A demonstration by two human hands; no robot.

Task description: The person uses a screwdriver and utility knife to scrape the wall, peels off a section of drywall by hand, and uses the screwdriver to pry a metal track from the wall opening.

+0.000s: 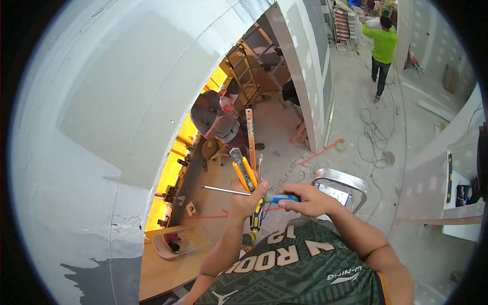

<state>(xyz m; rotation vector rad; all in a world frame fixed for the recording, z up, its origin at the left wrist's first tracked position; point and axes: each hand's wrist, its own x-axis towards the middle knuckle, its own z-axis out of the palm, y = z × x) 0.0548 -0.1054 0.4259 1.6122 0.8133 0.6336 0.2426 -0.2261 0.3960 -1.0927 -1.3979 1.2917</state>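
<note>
The butt of the screwdriver (239, 191) is hidden inside the right hand (311, 200), and its tip is too small for the type to be read. The lower ends of the bundle of tools (247, 173) are covered by the left hand (246, 203), so the separate items cannot all be told apart; orange shafts, a long orange toothed blade and a blue-and-yellow grip below the fist are made out. The edges of the view are cut off by a dark round border.

The screwdriver is seen to have a thin bright metal shaft and a blue and grey handle. It is held in front of the chest, high above the floor (284, 132). Its long axis lies nearly level across the view, with the tip pointed to the person's left and slightly away.

The right hand is closed around the handle. The left hand is clenched on the bundle, with its thumb raised against the shaft near the handle.
</note>
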